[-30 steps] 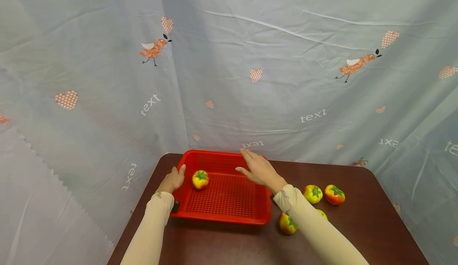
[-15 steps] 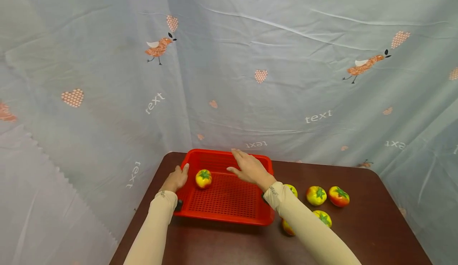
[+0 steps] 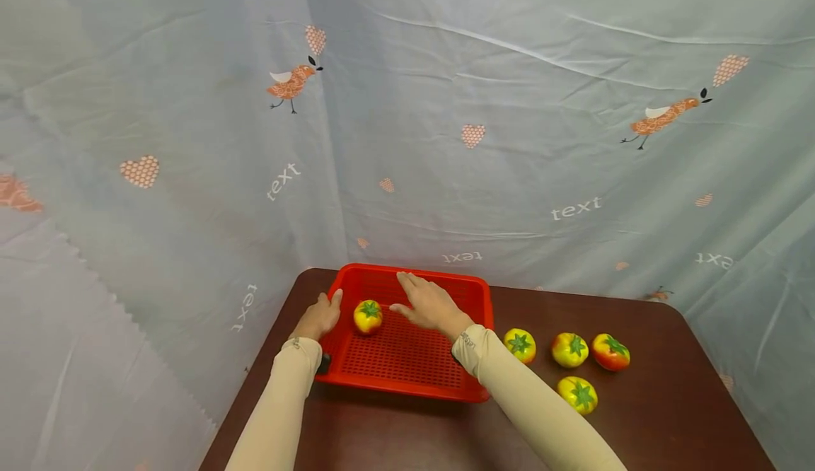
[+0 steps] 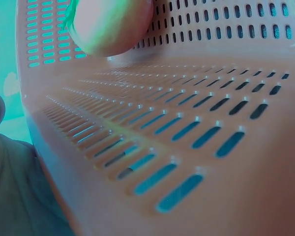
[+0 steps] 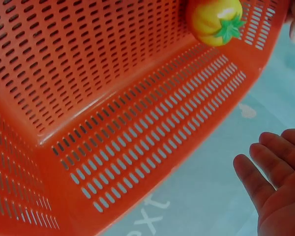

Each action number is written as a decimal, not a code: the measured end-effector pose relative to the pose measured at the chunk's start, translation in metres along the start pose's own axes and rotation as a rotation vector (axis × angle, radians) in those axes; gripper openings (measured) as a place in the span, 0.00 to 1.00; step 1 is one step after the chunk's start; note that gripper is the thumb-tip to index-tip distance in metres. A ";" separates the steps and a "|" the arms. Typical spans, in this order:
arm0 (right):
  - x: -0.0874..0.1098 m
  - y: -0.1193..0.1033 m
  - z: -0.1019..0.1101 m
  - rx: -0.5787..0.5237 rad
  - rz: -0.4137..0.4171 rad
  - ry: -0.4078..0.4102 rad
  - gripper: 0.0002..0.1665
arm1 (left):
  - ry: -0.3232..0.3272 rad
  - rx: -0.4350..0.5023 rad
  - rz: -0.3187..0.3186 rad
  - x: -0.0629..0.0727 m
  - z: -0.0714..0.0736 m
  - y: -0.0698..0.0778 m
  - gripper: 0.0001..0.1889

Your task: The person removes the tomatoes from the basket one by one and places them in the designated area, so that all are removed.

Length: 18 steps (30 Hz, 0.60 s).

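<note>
A red slotted plastic basket stands on the dark table, holding one yellow-red tomato-like fruit with a green star-shaped calyx near its left side. My left hand is at the basket's left rim, its thumb upright and overlapping the rim in the head view. Above the basket hovers my right hand, thumb spread from straight fingers, holding nothing. In the right wrist view, the fingers stretch beyond the basket's far rim, apart from it.
Right of the basket lie several similar fruits: one by the rim, two farther right and one nearer the front. A pale curtain with birds and hearts hangs close behind the table.
My right hand has drifted left over the basket, and its sleeve now hides a fruit seen before near the front rim. The left hand keeps its place at the rim; the head view has shifted slightly.
</note>
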State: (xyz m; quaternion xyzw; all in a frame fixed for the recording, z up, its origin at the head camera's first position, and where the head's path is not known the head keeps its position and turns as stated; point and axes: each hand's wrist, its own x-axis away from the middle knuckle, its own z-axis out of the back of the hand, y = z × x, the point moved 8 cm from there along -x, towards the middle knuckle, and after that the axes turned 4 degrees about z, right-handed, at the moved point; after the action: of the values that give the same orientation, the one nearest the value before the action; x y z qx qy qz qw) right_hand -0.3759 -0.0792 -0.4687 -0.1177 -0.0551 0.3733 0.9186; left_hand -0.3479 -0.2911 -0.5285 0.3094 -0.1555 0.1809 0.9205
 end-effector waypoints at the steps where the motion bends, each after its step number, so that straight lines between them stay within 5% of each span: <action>1: -0.001 -0.001 -0.001 0.002 0.001 -0.001 0.44 | 0.003 -0.001 0.001 0.000 0.001 0.000 0.47; 18: -0.021 -0.012 -0.040 0.062 0.012 -0.052 0.42 | 0.017 -0.001 0.015 -0.004 -0.002 -0.003 0.41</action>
State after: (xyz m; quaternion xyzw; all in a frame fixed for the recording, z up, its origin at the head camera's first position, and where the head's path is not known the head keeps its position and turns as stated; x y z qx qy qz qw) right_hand -0.3751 -0.1091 -0.5044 -0.0798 -0.0665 0.3834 0.9177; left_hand -0.3495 -0.2933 -0.5329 0.3060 -0.1499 0.1901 0.9207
